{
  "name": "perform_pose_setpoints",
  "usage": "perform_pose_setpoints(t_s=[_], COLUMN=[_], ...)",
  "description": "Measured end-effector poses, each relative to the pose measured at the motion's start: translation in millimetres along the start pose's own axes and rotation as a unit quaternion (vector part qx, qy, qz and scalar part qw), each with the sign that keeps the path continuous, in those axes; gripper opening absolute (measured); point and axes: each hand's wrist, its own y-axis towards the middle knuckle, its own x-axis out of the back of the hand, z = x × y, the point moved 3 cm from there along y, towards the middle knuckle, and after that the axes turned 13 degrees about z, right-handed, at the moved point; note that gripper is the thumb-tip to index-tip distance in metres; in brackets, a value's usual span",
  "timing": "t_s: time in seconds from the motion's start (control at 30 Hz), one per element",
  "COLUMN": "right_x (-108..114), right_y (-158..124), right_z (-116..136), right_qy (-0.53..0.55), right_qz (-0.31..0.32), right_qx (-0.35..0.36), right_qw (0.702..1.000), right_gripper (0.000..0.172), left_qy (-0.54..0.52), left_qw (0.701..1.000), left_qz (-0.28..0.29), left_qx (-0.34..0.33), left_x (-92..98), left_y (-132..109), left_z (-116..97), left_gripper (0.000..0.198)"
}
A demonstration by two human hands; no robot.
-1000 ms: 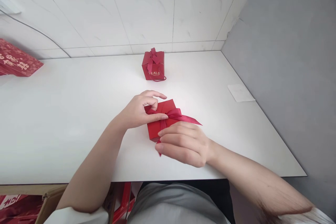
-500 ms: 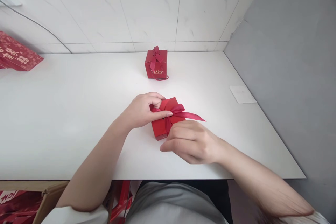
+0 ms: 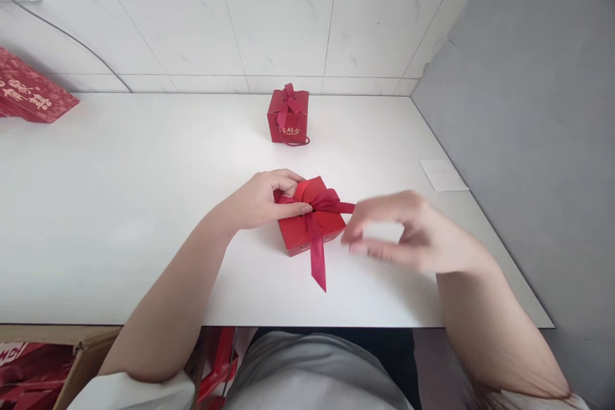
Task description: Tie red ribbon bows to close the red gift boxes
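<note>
A small red gift box lies on the white table in front of me, with a dark pink satin ribbon looped on its top. One ribbon tail hangs over the front side onto the table; the other runs right and passes behind my right hand. My left hand grips the box from the left, its thumb pressing the ribbon at the middle of the lid. Just right of the box is my right hand, slightly blurred, its thumb and fingers curved with a gap between them. Nothing shows in it.
Behind, near the tiled wall, stands another red box with a bow and cord handle. A red printed bag lies at the far left, and a white paper near the right edge. Below left is a cardboard carton with red packaging.
My right hand has moved right and up from the front of the box, letting the front ribbon tail drop into view. My left hand stays on the box.
</note>
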Motion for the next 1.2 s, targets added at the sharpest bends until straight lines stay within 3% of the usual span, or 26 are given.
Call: perform_pose_setpoints(t_s=[0.07, 0.1, 0.17, 0.23, 0.33, 0.6, 0.8, 0.93, 1.1, 1.2], right_x=[14, 18, 19, 14, 7, -8, -21, -26, -30, -29], right_y=[-3, -4, -3, -1, 1, 5, 9, 10, 13, 15], right_z=[-11, -17, -28, -37, -38, -26, -17, -13, -14, -17], right_qy=[-0.025, -0.041, -0.039, 0.015, 0.098, 0.234, 0.168, 0.06, -0.053, -0.067], right_qz=[-0.114, -0.138, -0.104, -0.014, 0.065, 0.149, 0.164, 0.148, 0.158, 0.154], right_qx=[-0.105, -0.156, -0.237, -0.273, -0.252, -0.205, -0.156, -0.145, -0.163, -0.167], right_qw=[0.988, 0.977, 0.965, 0.962, 0.96, 0.939, 0.959, 0.976, 0.972, 0.972], right_gripper=[0.016, 0.021, 0.034, 0.046, 0.047, 0.031, 0.034, 0.031, 0.033, 0.033], left_qy=[-0.011, -0.014, -0.018, -0.019, -0.018, -0.028, -0.029, -0.034, -0.038, -0.035], left_qw=[1.0, 1.0, 1.0, 1.0, 1.0, 1.0, 1.0, 0.999, 0.999, 0.999], left_qz=[0.006, 0.009, 0.015, 0.014, 0.01, 0.002, -0.004, -0.01, 0.007, -0.019], left_qx=[0.002, 0.005, 0.011, 0.015, 0.013, 0.014, 0.007, 0.014, 0.012, 0.021], left_x=[-0.4, -0.5, -0.3, 0.2, 0.6, -1.0, -3.0, -3.9, -4.9, -6.7], left_y=[0, 0, 1, 1, 2, 2, 3, 3, 3, 3], left_z=[1, 1, 2, 3, 4, 2, -1, 0, 0, -1], left_gripper=[0.052, 0.051, 0.05, 0.05, 0.051, 0.052, 0.05, 0.05, 0.052, 0.058])
